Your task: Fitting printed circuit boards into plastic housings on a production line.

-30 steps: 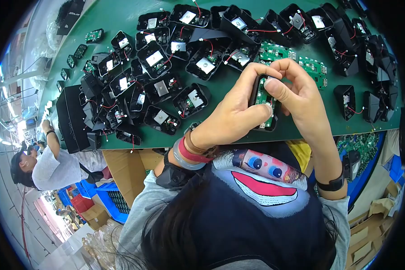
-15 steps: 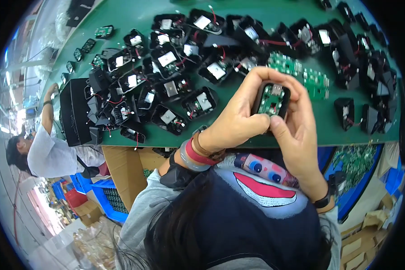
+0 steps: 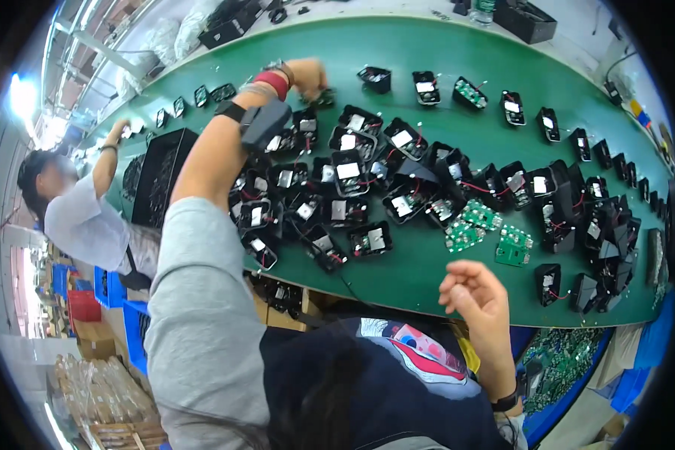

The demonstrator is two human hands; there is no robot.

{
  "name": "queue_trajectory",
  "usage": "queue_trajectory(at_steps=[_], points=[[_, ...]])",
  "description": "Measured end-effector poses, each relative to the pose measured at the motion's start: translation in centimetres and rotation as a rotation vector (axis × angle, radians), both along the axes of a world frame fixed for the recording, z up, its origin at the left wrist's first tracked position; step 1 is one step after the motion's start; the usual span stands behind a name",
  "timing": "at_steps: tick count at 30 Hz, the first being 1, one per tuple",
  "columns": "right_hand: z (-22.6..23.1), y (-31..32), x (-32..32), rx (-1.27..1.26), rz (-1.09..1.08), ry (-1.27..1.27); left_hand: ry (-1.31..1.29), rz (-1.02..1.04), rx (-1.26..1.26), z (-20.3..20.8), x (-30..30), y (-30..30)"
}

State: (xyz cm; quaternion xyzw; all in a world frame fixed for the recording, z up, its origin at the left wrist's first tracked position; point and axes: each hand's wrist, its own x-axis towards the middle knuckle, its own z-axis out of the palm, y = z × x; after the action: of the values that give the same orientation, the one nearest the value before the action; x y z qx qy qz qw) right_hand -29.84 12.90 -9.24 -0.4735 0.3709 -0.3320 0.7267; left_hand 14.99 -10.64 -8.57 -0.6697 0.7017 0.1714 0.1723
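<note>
My left arm stretches far across the green table (image 3: 420, 289). My left hand (image 3: 306, 76), somewhat blurred, is closed at a small black case with a green circuit board (image 3: 322, 97), low over the far side of the table. My right hand (image 3: 478, 295) hovers above the near edge with fingers loosely bent and the thumb apart, and nothing is in it. Beyond it lie several loose green circuit boards (image 3: 514, 246). Open black cases with white blocks and thin wires (image 3: 348, 171) crowd the middle of the table.
Spaced-out black cases (image 3: 427, 88) form a curved row along the far side. More cases pile up at the right (image 3: 606, 251). A large black box (image 3: 157, 176) stands at the left, near a co-worker in a white shirt (image 3: 86, 221). A blue bin of circuit boards (image 3: 562, 367) sits below the right edge.
My hands have parted. The left carried the black case from in front of my chest to the far left, while the right dropped slightly, empty. The view has tilted up to show more table.
</note>
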Motion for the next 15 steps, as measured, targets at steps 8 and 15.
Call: queue_trajectory(at_steps=[8,15], points=[[-1.2,4.5,-8.5,0.035,-0.491,0.229,0.217,-0.403,-0.301,1.4,-6.6,-5.4],[-0.2,2.7,-6.9,-0.284,-0.322,0.590,0.225,-0.472,-0.400,-2.9,-10.1,-5.3]])
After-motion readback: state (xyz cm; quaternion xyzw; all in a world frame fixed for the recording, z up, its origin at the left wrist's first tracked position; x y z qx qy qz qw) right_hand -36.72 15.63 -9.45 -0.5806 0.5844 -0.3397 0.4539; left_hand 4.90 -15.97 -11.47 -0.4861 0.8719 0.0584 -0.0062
